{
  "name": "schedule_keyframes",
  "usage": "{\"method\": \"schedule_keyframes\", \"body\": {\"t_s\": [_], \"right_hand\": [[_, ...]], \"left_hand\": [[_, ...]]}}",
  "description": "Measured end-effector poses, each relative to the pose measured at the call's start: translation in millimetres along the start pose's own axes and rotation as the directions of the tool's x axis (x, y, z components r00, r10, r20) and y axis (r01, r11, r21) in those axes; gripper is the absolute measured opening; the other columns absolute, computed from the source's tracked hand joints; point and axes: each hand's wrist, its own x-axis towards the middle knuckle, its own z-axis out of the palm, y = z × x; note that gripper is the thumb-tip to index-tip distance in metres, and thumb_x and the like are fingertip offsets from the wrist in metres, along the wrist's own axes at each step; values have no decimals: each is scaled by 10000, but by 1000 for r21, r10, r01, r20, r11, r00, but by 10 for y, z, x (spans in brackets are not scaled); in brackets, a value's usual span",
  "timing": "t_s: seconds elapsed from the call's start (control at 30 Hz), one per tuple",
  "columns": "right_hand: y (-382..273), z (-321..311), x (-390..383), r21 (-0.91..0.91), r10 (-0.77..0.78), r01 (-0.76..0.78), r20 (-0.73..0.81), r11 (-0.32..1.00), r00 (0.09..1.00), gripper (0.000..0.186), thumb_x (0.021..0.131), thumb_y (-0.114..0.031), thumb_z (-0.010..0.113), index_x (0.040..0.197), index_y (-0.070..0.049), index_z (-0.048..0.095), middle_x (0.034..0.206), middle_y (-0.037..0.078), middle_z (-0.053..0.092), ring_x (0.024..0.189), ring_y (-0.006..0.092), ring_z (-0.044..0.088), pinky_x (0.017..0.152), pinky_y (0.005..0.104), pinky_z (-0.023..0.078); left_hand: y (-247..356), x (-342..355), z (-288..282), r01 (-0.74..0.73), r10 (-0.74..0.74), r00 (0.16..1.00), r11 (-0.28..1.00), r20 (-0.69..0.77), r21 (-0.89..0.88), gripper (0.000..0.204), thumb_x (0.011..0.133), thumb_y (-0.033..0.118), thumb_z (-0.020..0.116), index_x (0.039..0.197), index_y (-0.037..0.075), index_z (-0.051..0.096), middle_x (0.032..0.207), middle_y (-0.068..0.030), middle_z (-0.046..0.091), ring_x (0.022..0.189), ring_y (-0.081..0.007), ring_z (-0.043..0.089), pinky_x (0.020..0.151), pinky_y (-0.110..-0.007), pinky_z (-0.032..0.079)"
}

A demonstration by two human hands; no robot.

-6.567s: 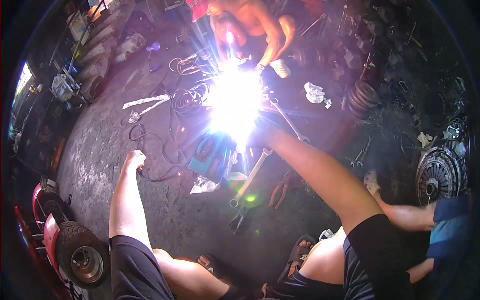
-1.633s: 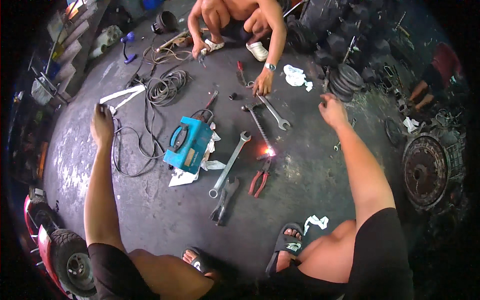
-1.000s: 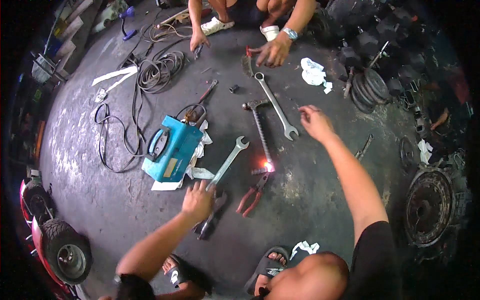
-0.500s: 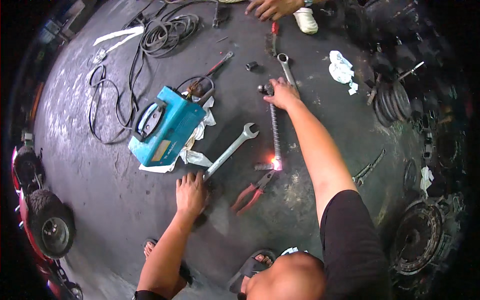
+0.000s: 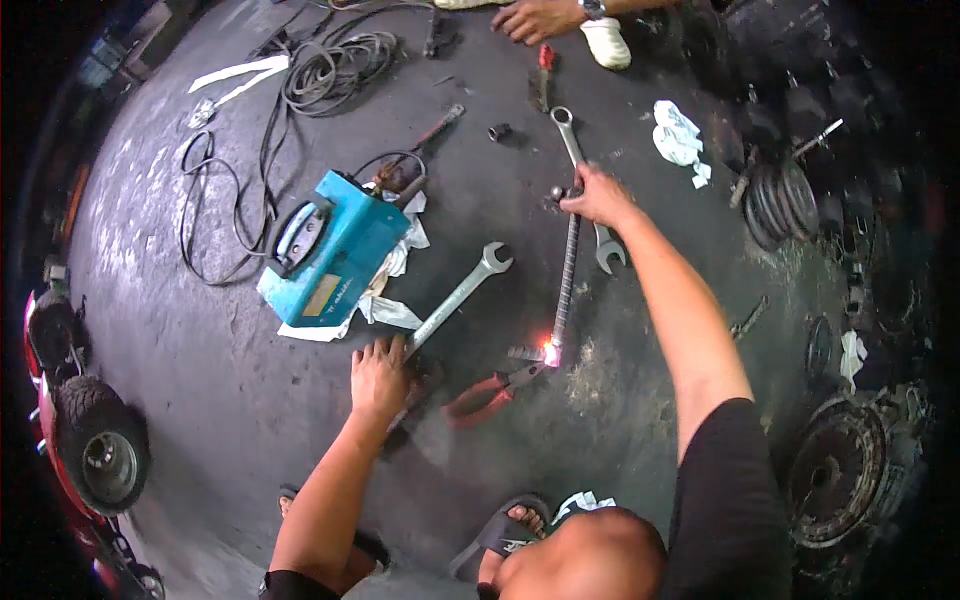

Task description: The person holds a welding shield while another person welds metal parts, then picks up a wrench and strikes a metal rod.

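My right hand (image 5: 595, 197) grips the top of a ribbed steel bar (image 5: 566, 280) with a rounded crosspiece. A glowing spot (image 5: 550, 352) marks the bar's lower end, beside a short ribbed piece (image 5: 524, 352) and red-handled pliers (image 5: 485, 395). My left hand (image 5: 380, 385) is closed over the lower end of an open-ended wrench (image 5: 450, 305), hiding part of it. Another wrench (image 5: 575, 150) lies partly behind my right hand.
A teal machine (image 5: 330, 260) sits on white scraps, with coiled cables (image 5: 330, 75) beyond. A co-worker's hand (image 5: 530, 20) hovers near a red-handled tool (image 5: 545, 65). Small red-bodied wheels (image 5: 105, 460) stand left; metal discs (image 5: 835, 470) and weights (image 5: 770, 200) lie right.
The bright flare has gone. My left hand has come down to the wrench. My right hand has moved onto the bar, whose top has since shifted right and lower end slightly toward me.
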Motion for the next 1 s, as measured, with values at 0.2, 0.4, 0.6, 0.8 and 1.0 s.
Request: {"method": "schedule_keyframes", "body": {"t_s": [0.2,0.4,0.6,0.8,1.0], "right_hand": [[266,-494,-860,406,-100,226,-309,885,946,446,723,-191,792,1044,-53,513,981,126,602,927,245,610,823,370,492],[133,-960,-2089,255,-144,222,-290,941,946,432,730,-78,762,1125,-63,587,1007,95,575,969,233,579,867,350,472],[-136,-1033,-2927,206,-106,181,-327,962,939,414,692,-70,788,1070,-53,621,1020,98,560,981,246,572,851,355,472],[-312,-874,-3143,55,-136,169,-377,984,916,418,693,-137,770,1056,-82,569,1016,98,586,912,300,621,758,400,510],[-400,-855,-3097,-54,39,-61,-333,997,942,382,743,-252,765,1033,-125,550,889,97,678,795,332,672,655,428,531]], "left_hand": [[10,50,-132,-15,14,1000,996,-11,-86,389,793,271,695,1117,107,555,1046,-143,566,1011,-325,561,842,-444,429],[372,-514,-286,-196,205,975,975,82,-103,544,829,284,643,1309,89,475,1194,-158,510,1110,-336,500,946,-489,395],[673,-664,44,-351,361,919,932,155,-89,721,851,349,619,1447,62,335,1404,-213,400,1284,-362,391,1066,-476,313],[785,-548,276,-331,334,942,941,41,-62,499,873,159,524,1356,75,429,1139,-130,528,1030,-289,545,888,-411,450],[919,-630,279,-207,221,963,973,156,-99,452,853,238,591,1262,73,490,1111,-170,552,1009,-301,578,859,-420,469]]}}
